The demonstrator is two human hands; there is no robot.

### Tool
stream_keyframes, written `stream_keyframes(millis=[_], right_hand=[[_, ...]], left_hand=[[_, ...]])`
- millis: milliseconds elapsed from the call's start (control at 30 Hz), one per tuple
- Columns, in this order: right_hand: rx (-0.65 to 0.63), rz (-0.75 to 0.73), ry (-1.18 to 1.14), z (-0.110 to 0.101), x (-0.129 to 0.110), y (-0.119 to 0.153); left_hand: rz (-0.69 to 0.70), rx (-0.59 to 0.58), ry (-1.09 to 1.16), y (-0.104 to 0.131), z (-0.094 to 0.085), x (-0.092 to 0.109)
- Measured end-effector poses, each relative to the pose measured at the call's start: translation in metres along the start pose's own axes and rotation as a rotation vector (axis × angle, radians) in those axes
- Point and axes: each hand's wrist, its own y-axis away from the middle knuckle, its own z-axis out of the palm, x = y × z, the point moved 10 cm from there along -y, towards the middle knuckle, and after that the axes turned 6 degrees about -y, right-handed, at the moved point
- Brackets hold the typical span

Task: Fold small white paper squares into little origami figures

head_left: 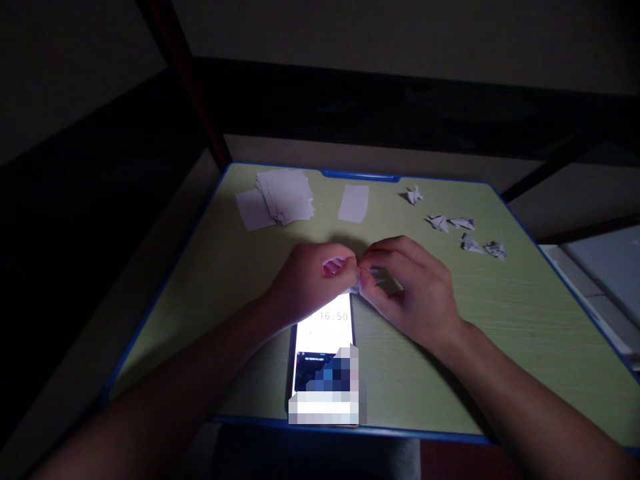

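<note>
My left hand and my right hand meet above the middle of the table, fingertips almost touching. Both are closed in a pinch on a small folded piece of paper, mostly hidden by the fingers. Just below my left hand lies a lit phone, its upper end partly covered by that hand and a clock-like number on its screen. Beyond the hands, a single white paper sheet rests flat. To the right are several small folded paper pieces, crumpled-looking, with pointed ends.
A loose stack of paper sheets sits at the back left of the green table. The table has a blue rim. White flat objects stand beyond its right edge. The surroundings are dark.
</note>
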Motion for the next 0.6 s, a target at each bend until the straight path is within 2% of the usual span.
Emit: stream_keyframes(millis=[167, 433, 600], right_hand=[[0.036, 0.082, -0.074, -0.001, 0.007, 0.000], [0.032, 0.442, -0.342, 0.006, 0.041, 0.008], [0.045, 0.543, -0.504, 0.012, 0.053, 0.014]], left_hand=[[0.025, 0.029, -0.070, 0.000, -0.002, -0.001], [0.107, 0.085, -0.122, 0.000, -0.008, 0.005], [0.148, 0.109, -0.130, -0.001, -0.011, 0.008]])
